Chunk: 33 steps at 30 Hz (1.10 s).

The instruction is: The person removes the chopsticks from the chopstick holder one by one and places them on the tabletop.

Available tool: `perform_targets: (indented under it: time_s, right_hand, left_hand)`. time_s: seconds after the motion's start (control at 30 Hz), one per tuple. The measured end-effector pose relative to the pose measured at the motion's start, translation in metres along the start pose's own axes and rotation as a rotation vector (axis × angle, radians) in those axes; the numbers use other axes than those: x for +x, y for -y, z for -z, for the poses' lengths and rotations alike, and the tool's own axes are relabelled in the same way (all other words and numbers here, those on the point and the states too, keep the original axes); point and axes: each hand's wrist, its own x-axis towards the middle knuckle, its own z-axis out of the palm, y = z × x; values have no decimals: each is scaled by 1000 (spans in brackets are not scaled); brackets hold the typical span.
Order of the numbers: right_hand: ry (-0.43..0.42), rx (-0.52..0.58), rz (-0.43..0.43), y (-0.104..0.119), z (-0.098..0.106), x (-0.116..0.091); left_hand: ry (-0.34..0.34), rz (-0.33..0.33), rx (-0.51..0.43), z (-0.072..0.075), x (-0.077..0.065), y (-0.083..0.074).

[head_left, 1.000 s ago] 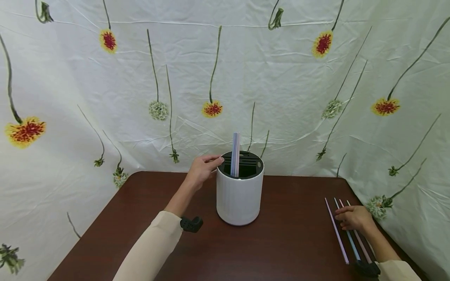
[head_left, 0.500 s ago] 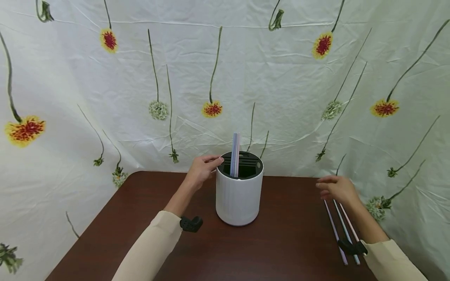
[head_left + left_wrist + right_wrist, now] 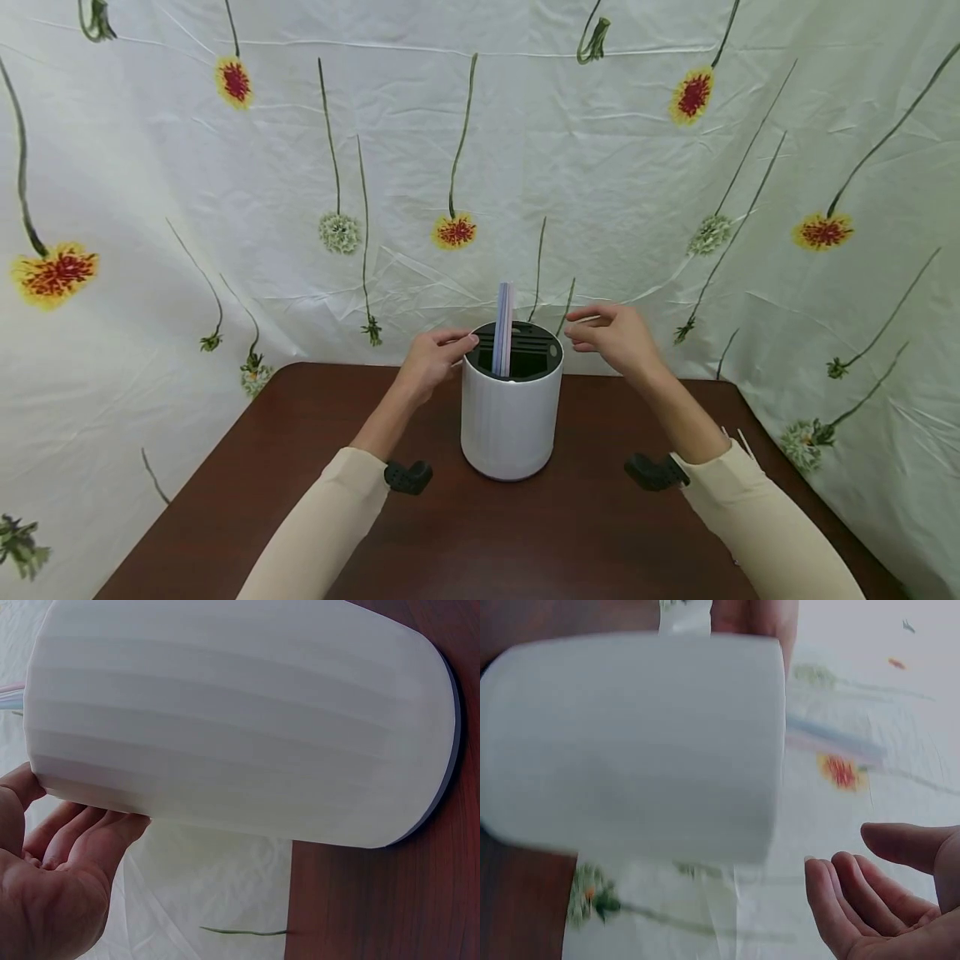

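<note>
In the middle of the table stands a white cylindrical utensil holder with a black slotted top. Several pastel chopsticks rise upright from its open compartment. My left hand holds the holder's left rim, thumb on the top edge and fingers against the outer wall, as the left wrist view shows too. Just right of the rim hovers my right hand, apart from the holder. Nothing lies between its loosely bent fingers and thumb in the right wrist view.
On the table's right side, loose chopsticks are mostly hidden behind my right sleeve. A white cloth with printed flowers hangs behind the brown table. Both wrists wear a black camera.
My right hand has left the loose chopsticks at the right and travelled up and leftward to the holder's right side, empty. The left hand stays on the rim.
</note>
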Motion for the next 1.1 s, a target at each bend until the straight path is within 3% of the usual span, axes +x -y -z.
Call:
perform_targets:
  time_s: [0.3,0.57,0.8,1.1]
  right_hand:
    - [26,75,-2,10,-48,13]
    - [-12,163,7,8,-72,21]
    - [-73,56,-18,2,-80,19]
    - [-116,24,26,-1,-89,23]
  left_hand:
    - [-3,-1,42,-2,2,-1]
    - [-2,0,38,-2,2,0]
    - [-3,4,25,-3,2,3]
    - [-12,0,20,0,1,2]
